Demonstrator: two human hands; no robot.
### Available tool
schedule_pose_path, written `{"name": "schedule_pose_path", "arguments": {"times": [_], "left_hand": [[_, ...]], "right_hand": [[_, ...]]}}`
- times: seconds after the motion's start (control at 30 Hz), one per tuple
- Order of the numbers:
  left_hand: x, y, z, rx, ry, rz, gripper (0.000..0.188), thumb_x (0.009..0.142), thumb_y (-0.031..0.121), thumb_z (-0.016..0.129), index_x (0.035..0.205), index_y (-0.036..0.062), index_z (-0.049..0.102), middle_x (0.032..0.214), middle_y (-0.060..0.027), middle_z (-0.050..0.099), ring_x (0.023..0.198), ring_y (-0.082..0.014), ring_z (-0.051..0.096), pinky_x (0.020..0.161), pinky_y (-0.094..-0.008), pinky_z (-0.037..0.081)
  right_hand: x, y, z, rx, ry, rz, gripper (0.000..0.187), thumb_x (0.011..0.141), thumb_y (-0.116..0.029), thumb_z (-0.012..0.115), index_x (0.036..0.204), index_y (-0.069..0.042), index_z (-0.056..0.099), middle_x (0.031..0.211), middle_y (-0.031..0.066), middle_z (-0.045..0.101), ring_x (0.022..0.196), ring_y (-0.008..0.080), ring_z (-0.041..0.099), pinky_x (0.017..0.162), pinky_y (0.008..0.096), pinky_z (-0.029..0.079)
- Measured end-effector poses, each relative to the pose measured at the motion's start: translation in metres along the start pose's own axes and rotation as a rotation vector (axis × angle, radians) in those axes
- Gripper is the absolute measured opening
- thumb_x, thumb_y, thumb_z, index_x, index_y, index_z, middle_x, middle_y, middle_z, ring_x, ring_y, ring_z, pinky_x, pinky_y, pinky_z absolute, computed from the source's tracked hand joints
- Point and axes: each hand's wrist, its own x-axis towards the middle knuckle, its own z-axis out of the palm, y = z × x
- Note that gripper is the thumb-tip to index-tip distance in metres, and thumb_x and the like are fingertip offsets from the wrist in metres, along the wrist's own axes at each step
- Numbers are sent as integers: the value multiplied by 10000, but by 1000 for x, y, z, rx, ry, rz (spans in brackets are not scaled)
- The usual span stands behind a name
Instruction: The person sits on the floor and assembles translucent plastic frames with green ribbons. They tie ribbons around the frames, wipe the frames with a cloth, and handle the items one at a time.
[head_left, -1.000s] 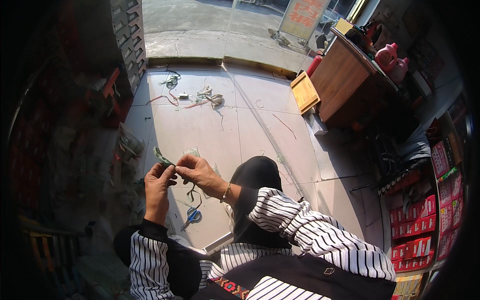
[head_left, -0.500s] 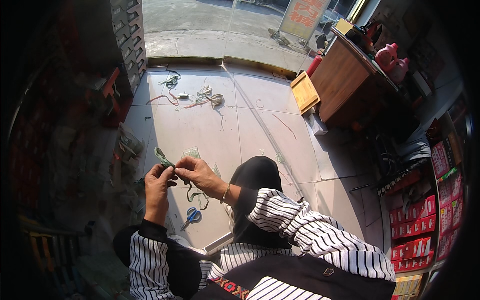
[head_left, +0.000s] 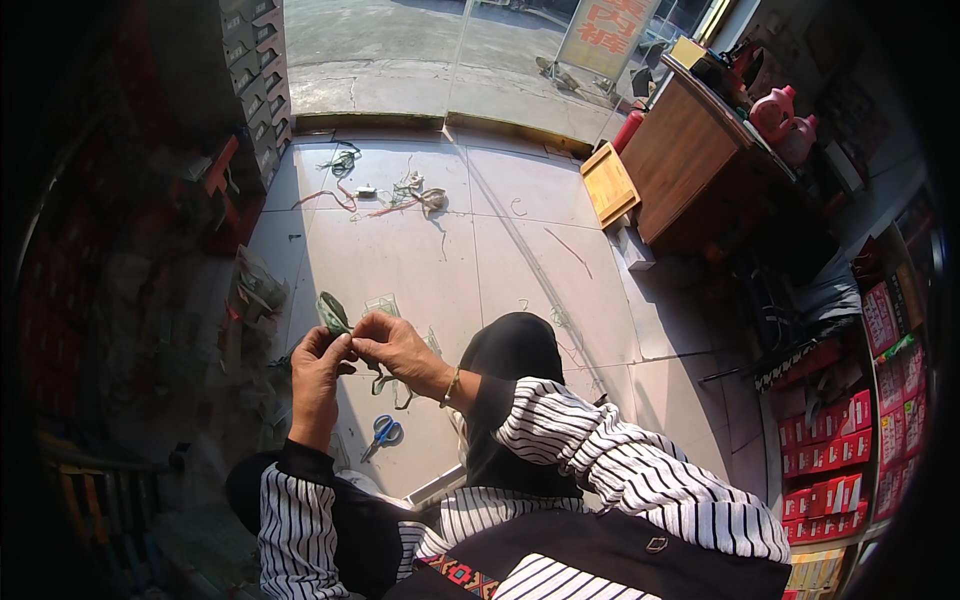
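A folded dark green fabric strip (head_left: 332,312) stands up as a loop above my fingertips. My left hand (head_left: 314,385) pinches its base between thumb and forefinger. Close against it, my right hand (head_left: 398,350) also pinches the strip at the same spot. The exact point of the grip is hidden by the fingers. Below my right hand hangs a thin, loose green tail (head_left: 400,396). On the floor beneath lie scissors with blue handles (head_left: 384,433).
Pale floor tiles hold a tangle of green and red strips (head_left: 345,160), a beige cloth bundle (head_left: 433,201) and a small green-edged clear piece (head_left: 381,304). A wooden counter (head_left: 690,150), a leaning wooden board (head_left: 609,186) and shelves of red boxes (head_left: 826,455) stand at right.
The green loop has tilted more upright and looks wider. Its hanging tail has drawn up slightly toward my right hand. Both hands keep their pinch in almost the same place.
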Motion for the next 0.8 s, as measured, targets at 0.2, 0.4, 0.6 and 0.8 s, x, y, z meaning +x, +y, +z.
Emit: {"name": "schedule_pose_path", "arguments": {"times": [0.2,0.4,0.6,0.8], "left_hand": [[1,-2,-2,-12,-8,3,81,850,136,617,822,78,567,735,12,590,646,-69,568,569,-207,442],[2,-3,-2,-23,2,-4,57,853,113,611,842,69,578,742,7,595,638,-72,567,565,-207,443],[2,-3,-3,-2,14,8,59,850,112,613,854,58,587,746,4,597,634,-74,564,564,-205,442],[2,-1,0,27,-3,-23,89,850,130,615,864,44,596,764,-18,615,674,-89,591,584,-210,450]], "right_hand": [[-1,-1,0,-38,-6,6,168,881,-155,605,955,-23,533,797,9,556,688,62,493,588,195,407],[1,3,-2,-26,-6,-29,160,879,-149,606,946,-22,535,786,3,543,675,60,480,583,193,402],[1,2,-1,2,0,-37,164,873,-139,611,959,-16,544,779,2,537,672,61,478,586,196,404],[-1,-7,-5,2,14,89,132,856,-104,599,926,2,562,790,10,564,672,62,494,577,200,415]]}}
